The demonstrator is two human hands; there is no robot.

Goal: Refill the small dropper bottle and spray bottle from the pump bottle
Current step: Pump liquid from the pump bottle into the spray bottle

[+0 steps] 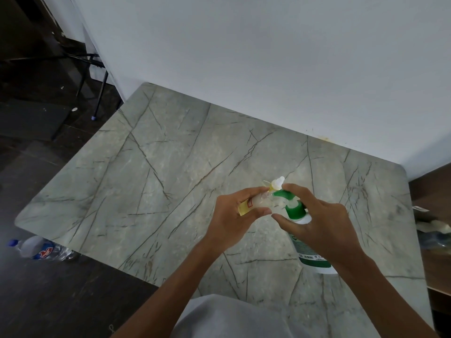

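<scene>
- We are looking down on a marble-patterned table (170, 154) whose far edge meets a white wall (244, 57).
- The left hand (234, 213) pinches a small bottle (256, 203) between thumb and curled fingers and holds it nearly level above the table, between the middle and the near edge.
- The small bottle has a translucent body and a yellow label. Its mouth points right, at the spout of the pump. We cannot tell whether it is the dropper or the spray bottle.
- The pump bottle (314, 259) stands on the table towards the near right corner. It is white with a green band low down, and the right forearm hides much of it.
- Its green pump head (295, 209) points left, with the spout tip touching or just beside the small bottle's mouth.
- The right hand (322, 220) grips the pump from above. The forefinger arches over the head, the other fingers curl round the collar, and the thumb reaches out to the left below the spout.
- A small white cap-like piece (278, 182) shows just beyond the two hands, with something pale yellow beside it. We cannot tell what they are.
- A clear plastic water bottle (41, 248) with a blue cap lies on the dark floor by the table's near left corner.
- Dark chair legs (97, 93) stand on the floor beyond the far left corner.
</scene>
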